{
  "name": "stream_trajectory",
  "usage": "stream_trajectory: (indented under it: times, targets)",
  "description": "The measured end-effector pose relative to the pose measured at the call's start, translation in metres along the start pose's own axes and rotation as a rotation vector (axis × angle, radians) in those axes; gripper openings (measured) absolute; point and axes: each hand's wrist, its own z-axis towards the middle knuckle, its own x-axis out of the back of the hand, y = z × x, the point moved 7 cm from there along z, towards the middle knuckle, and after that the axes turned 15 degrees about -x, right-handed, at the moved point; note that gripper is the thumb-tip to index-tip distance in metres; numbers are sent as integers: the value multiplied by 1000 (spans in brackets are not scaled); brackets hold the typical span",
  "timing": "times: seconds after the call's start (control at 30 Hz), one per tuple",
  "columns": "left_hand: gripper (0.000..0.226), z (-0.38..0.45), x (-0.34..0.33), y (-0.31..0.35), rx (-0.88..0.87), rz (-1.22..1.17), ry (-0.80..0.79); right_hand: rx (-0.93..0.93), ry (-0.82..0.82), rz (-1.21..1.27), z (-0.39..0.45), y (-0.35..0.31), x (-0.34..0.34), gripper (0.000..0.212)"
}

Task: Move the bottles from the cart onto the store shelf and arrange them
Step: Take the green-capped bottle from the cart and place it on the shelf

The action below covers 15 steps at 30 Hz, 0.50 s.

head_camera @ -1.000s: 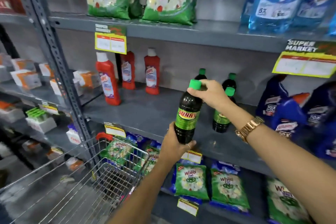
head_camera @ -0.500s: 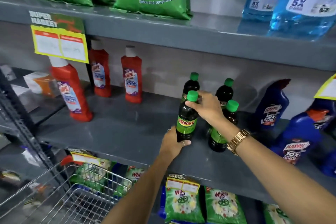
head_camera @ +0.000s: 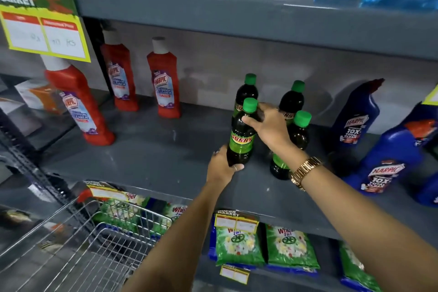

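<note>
A dark bottle with a green cap and a green Sunny label (head_camera: pixel 242 135) stands upright on the grey middle shelf (head_camera: pixel 151 156). My left hand (head_camera: pixel 222 168) grips its base from below left. My right hand (head_camera: pixel 270 128) holds its shoulder just under the cap. Three more green-capped dark bottles are grouped close by: one directly behind (head_camera: pixel 247 89), one at the back right (head_camera: pixel 292 99), and one to the right (head_camera: pixel 298 135), partly hidden by my right wrist. The wire cart (head_camera: pixel 94 244) sits at lower left, and no bottles show in it.
Three red Harpic bottles (head_camera: pixel 163 85) stand to the left on the same shelf, and blue Harpic bottles (head_camera: pixel 355 116) crowd the right. Green detergent packs (head_camera: pixel 239 242) lie on the shelf below. The upper shelf edge (head_camera: pixel 237 19) hangs overhead with a yellow price tag (head_camera: pixel 45 33).
Both hands carried the Sunny bottle from the shelf's front edge inward and set it upright in front of the back-left bottle. The camera moved closer and to the right.
</note>
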Motion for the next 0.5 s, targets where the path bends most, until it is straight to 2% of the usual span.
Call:
stream_trajectory:
  times: [0.13, 0.2, 0.27, 0.37, 0.5]
  targets:
    - [65, -25, 11, -2, 58, -72, 41, -24, 74, 49, -19, 6, 7, 55]
    - [63, -44, 20, -1, 93, -84, 73, -20, 142, 80, -33, 5, 12, 52]
    - [51, -69, 35, -2, 106, -56, 148, -4, 172, 125, -50, 3, 12, 42]
    - [33, -117, 66, -3, 122, 10, 299, -16, 98, 199, -77, 3, -2, 29]
    - [30, -185, 102, -15, 188, 75, 419, -40, -100, 244, -117, 5, -42, 26]
